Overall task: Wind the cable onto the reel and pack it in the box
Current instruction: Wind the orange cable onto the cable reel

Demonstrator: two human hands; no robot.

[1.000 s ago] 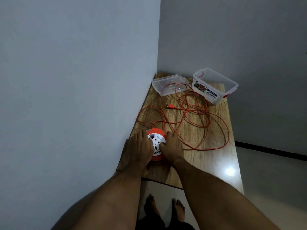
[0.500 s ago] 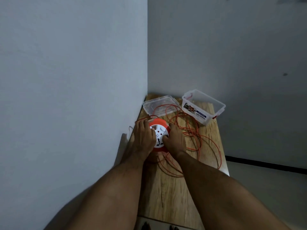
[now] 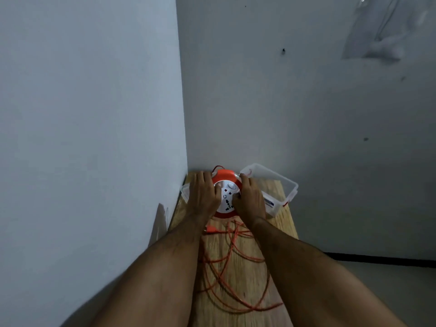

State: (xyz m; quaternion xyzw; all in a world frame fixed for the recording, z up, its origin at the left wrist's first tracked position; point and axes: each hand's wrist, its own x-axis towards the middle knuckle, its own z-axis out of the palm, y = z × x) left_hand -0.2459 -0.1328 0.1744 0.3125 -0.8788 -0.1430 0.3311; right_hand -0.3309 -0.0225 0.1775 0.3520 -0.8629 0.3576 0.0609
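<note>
While both hands clamp it, the round reel (image 3: pixel 227 195) sits at the far end of the wood-grain table (image 3: pixel 238 310): orange rim, white socket face. Clear plastic box (image 3: pixel 278 192) just right of it, open. Thin orange cable (image 3: pixel 232 277) lies in loose loops nearer. Left hand (image 3: pixel 204 197) and right hand (image 3: pixel 250 200) grip opposite rim sides.

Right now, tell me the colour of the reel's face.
White, with an orange rim, on the reel between both hands; the head view shows it.
</note>
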